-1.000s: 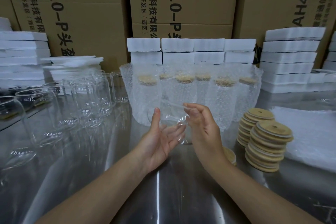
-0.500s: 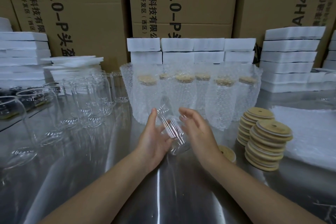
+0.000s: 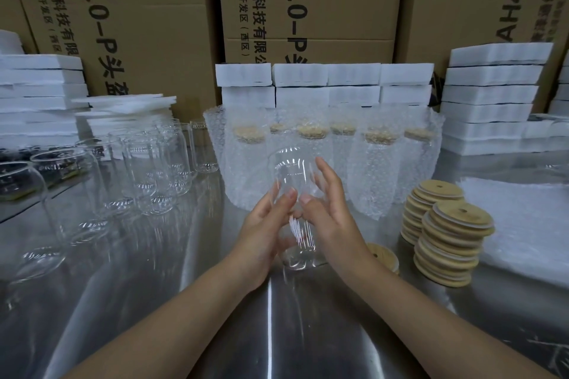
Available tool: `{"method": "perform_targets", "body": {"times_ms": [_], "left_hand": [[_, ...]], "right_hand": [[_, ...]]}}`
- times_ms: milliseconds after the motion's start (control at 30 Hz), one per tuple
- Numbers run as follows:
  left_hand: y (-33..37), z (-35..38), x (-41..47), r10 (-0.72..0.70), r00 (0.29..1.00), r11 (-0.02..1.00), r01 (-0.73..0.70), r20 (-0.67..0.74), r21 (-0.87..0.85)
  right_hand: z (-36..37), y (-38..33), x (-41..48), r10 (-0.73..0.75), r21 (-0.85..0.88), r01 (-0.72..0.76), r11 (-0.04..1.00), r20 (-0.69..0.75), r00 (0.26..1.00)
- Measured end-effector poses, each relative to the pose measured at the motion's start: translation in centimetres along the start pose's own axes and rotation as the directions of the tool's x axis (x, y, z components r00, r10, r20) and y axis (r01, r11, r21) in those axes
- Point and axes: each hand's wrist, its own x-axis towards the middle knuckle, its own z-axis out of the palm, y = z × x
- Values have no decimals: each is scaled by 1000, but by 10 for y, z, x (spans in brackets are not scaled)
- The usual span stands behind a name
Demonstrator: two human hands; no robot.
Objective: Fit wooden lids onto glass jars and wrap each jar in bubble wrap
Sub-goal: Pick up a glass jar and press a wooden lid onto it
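An upright clear glass jar stands on the steel table in front of me, between my two hands. My left hand holds its left side, thumb on the front of the glass. On the jar's right side, my right hand has its thumb on the glass and its fingers spread and raised. A single wooden lid lies flat just right of my right wrist. Two stacks of wooden lids stand further right. Several jars wrapped in bubble wrap, lids on, stand in a row behind.
Several bare glass jars crowd the left of the steel table. Sheets of bubble wrap lie at the right. White foam blocks are stacked along the back and both sides, with large cardboard boxes behind them.
The jar lay tilted sideways between my hands; it has been turned upright and now stands on the table. Both hands have shifted lower around it.
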Motion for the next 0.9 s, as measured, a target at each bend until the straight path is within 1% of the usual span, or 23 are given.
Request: {"method": "perform_targets", "body": {"times_ms": [100,167,233,300,400,467,567,667,733,800,900], "left_hand": [[-1,1,-3,49,997,996,-44,-61,80],[0,1,-5,92,995,988,-87,-40,128],[2,2,-6,105,994,979,-103,1,174],[3,4,-5,68,997,984,-73,36,163],[4,6,-4,-25,997,994,16,76,112],[4,7,-4,-68,992,992,56,107,111],[4,12,-7,-84,988,985,63,126,162],[0,13,-8,-7,996,976,-12,85,220],[0,13,-10,71,992,961,-96,103,258],[1,13,-12,119,984,932,-157,134,327],[-2,12,-14,142,976,911,-193,163,364]], "right_hand": [[-3,1,4,37,62,-34,998,-44,998],[-6,2,5,59,85,-53,995,-63,996],[-8,5,6,81,108,-73,992,-77,994],[-9,6,7,121,156,-109,982,-75,990],[-8,4,9,172,229,-151,962,-73,982],[-8,5,9,179,220,-155,963,-90,980],[-7,9,8,128,152,-109,982,-125,984],[-5,9,6,52,95,-37,995,-158,986],[-3,9,5,3,61,10,998,-210,978],[-2,6,4,-13,72,34,997,-278,960],[-4,3,5,10,115,35,993,-368,930]]}}
